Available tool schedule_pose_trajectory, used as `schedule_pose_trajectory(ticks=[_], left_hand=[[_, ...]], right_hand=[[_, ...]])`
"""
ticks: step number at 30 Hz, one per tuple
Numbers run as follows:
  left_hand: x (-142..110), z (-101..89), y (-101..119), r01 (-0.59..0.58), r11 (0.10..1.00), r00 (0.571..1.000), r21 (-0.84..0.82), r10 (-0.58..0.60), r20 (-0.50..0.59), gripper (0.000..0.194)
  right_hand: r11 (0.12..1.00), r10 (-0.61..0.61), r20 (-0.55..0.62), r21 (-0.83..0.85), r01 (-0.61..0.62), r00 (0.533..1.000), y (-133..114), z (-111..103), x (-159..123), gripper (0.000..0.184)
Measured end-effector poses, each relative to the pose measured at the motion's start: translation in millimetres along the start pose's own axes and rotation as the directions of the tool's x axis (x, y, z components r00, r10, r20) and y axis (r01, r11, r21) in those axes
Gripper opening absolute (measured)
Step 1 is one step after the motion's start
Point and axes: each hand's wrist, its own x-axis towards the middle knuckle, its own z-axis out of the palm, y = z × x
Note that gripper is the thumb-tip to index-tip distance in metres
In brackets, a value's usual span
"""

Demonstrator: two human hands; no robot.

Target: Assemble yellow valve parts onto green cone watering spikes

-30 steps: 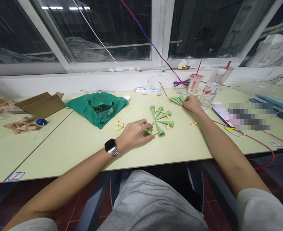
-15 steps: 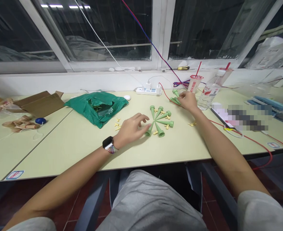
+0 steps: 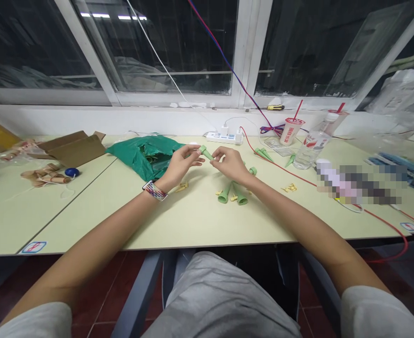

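Both my hands hold one green plastic watering spike (image 3: 206,152) above the table, tilted with its wide capped end to the left. My left hand (image 3: 181,165) pinches the wide end, and the fingers of my right hand (image 3: 230,164) are closed at the narrow tip. Below my right hand, several green spikes (image 3: 222,197) lie fanned out with small yellow valves (image 3: 234,198) beside them. That hand and forearm cover part of the fan. More yellow valves lie near my left wrist and in a small pile (image 3: 290,188) to the right.
A torn green bag (image 3: 132,157) lies behind my left hand. Loose spikes (image 3: 264,155), a drink cup (image 3: 292,131) and a water bottle (image 3: 312,145) stand or lie at the back right. A red cable (image 3: 298,177) crosses the table. A cardboard box (image 3: 71,148) sits left.
My right hand has come left from the loose spikes at the back, bringing one spike. My left hand has lifted away from the fan and now grips that spike too. The view has shifted slightly.
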Motion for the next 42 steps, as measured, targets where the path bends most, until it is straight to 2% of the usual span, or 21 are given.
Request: schedule_pose_trajectory(ticks=[4, 8, 11, 14, 16, 20, 24, 27, 31, 35, 38, 42], left_hand=[[1.1, -3.9, -9.8, 0.034, 0.995, 0.999, -0.089, -0.037, -0.029, 0.047], [5.5, -12.8, -12.9, 0.036, 0.978, 0.997, -0.205, -0.049, -0.057, 0.04], [10.9, -26.9, -13.2, 0.046, 0.957, 0.988, -0.287, -0.087, -0.13, 0.031], [17.4, -41.6, -14.8, 0.055, 0.938, 0.964, -0.342, -0.139, -0.227, 0.021], [21.2, -48.7, -16.3, 0.069, 0.925, 0.948, -0.373, -0.178, -0.265, 0.018], [24.4, -54.9, -17.3, 0.104, 0.903, 0.926, -0.417, -0.241, -0.29, 0.015], [23.5, -54.1, -15.6, 0.108, 0.906, 0.89, -0.41, -0.272, -0.367, 0.012], [22.9, -52.5, -15.9, 0.12, 0.901, 0.881, -0.416, -0.29, -0.374, 0.013], [22.4, -51.8, -18.6, 0.119, 0.887, 0.904, -0.447, -0.283, -0.321, 0.014], [20.3, -50.7, -18.2, 0.125, 0.88, 0.933, -0.459, -0.262, -0.249, 0.025], [18.1, -48.7, -14.6, 0.159, 0.855, 0.943, -0.493, -0.28, -0.181, 0.023], [16.6, -46.4, -10.6, 0.235, 0.808, 0.933, -0.541, -0.343, -0.108, 0.023]], right_hand=[[0.995, 0.0, 0.024, -0.1, 0.002, 1.0, -8.7, 8.1, 0.7, 0.012], [0.988, -0.015, 0.049, -0.153, 0.022, 0.999, -23.1, 14.4, -0.6, 0.012], [0.989, 0.008, 0.165, -0.149, 0.017, 0.986, -29.8, 18.6, -0.8, 0.019], [0.978, -0.006, 0.398, -0.189, 0.089, 0.917, -32.6, 26.0, -1.5, 0.023], [0.955, -0.049, 0.496, -0.23, 0.186, 0.867, -34.3, 32.9, -2.4, 0.021], [0.896, -0.132, 0.567, -0.283, 0.342, 0.813, -39.0, 45.2, -3.5, 0.029], [0.861, -0.153, 0.631, -0.293, 0.417, 0.76, -41.4, 51.2, -3.7, 0.031], [0.849, -0.166, 0.628, -0.302, 0.434, 0.76, -41.4, 52.8, -4.0, 0.028], [0.848, -0.112, 0.622, -0.346, 0.401, 0.775, -40.2, 52.0, -1.3, 0.028], [0.857, -0.039, 0.572, -0.403, 0.322, 0.82, -33.7, 51.6, 5.2, 0.015], [0.856, -0.008, 0.535, -0.433, 0.283, 0.845, -25.3, 51.8, 9.3, 0.009], [0.851, 0.015, 0.507, -0.459, 0.255, 0.862, -13.8, 50.3, 12.6, 0.025]])
